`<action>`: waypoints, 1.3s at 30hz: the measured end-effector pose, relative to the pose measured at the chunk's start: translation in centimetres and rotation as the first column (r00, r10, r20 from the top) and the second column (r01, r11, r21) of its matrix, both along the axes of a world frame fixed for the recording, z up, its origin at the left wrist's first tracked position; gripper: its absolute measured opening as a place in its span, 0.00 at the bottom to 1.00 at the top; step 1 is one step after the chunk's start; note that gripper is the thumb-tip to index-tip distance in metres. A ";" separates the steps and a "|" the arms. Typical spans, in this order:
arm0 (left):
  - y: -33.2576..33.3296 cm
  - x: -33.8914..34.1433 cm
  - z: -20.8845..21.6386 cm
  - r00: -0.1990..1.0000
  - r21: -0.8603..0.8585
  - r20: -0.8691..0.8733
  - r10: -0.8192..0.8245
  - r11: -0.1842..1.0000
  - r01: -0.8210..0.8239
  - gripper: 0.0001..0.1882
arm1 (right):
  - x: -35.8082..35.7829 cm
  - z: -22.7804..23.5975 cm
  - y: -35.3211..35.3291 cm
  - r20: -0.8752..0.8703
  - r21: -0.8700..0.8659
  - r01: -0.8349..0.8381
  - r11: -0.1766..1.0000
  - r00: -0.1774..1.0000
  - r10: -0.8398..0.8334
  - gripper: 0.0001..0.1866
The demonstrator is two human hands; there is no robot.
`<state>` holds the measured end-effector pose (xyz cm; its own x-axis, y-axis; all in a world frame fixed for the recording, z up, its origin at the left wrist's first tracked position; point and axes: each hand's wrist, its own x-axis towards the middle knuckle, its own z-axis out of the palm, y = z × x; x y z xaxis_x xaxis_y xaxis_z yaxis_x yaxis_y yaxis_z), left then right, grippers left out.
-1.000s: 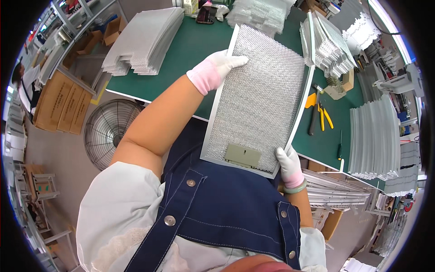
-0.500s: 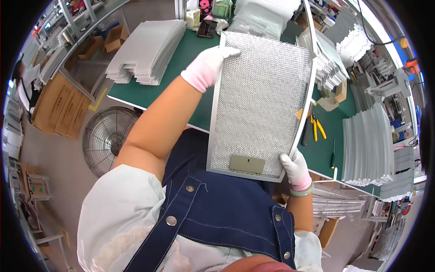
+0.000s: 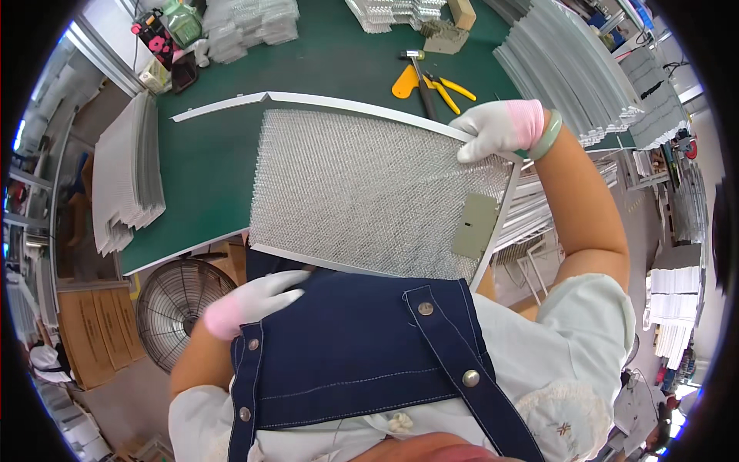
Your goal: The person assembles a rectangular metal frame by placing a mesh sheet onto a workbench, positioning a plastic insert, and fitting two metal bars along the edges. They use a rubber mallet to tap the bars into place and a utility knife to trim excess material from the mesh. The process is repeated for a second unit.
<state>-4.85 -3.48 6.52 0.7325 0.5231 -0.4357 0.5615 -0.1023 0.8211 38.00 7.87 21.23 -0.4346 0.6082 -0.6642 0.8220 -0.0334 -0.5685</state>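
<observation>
A silver mesh filter panel (image 3: 362, 192) lies sideways in front of me, partly over the table and against my apron. Its metal frame (image 3: 339, 102) runs along the far, right and near sides; at the left, the mesh edge is bare and a frame strip (image 3: 219, 106) sticks out past it. A grey-green plate (image 3: 474, 225) sits near the right end. My right hand (image 3: 496, 129), in a white and pink glove, grips the frame at the far right corner, thumb over the mesh. My left hand (image 3: 258, 302), gloved alike, is open with fingers stretched, just below the panel's near edge.
Beyond the panel, a hammer (image 3: 423, 88) and yellow-handled pliers (image 3: 449, 91) lie on the green table (image 3: 331, 61). Mesh stacks (image 3: 127, 177) stand at left, a stack of metal strips (image 3: 566, 69) at right. A floor fan (image 3: 181, 308) stands below left.
The panel has turned about a quarter turn counterclockwise, its plate end now at right. My left hand has let go and come down near my apron; my right hand has moved up, still holding the frame.
</observation>
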 end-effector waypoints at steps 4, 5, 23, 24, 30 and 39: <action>2.6 1.9 11.9 0.969 0.333 0.246 0.026 0.937 -0.110 0.15 | -0.2 -0.1 -0.1 -0.132 -0.048 0.034 0.998 0.990 -0.040 0.18; 4.2 3.7 13.8 0.978 0.672 0.180 -0.106 0.739 -0.044 0.18 | -1.2 0.7 -0.1 -0.108 -0.008 -0.022 1.000 0.994 0.021 0.19; 12.8 19.2 19.4 0.911 0.599 -0.313 -0.269 0.688 0.410 0.22 | -1.3 6.0 -4.9 0.037 0.509 -0.058 0.859 0.998 0.046 0.17; 13.1 19.1 18.6 0.926 0.624 -0.249 -0.282 0.685 0.377 0.21 | -1.2 5.3 -5.5 0.008 0.592 -0.058 0.804 0.998 0.066 0.16; 13.2 20.5 18.3 0.900 0.630 -0.262 -0.348 0.645 0.433 0.20 | -0.6 3.7 -5.4 0.026 0.671 -0.093 0.736 0.994 0.102 0.14; 13.8 19.7 16.2 0.924 0.611 -0.170 -0.342 0.699 0.371 0.18 | -4.2 0.5 -6.3 0.168 0.906 -0.139 0.399 0.985 -0.039 0.15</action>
<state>14.82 10.34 22.69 0.9105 0.3884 -0.1420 0.4067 -0.7790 0.4772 33.80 1.54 21.70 -0.4445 0.8682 0.2205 0.8726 0.4753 -0.1122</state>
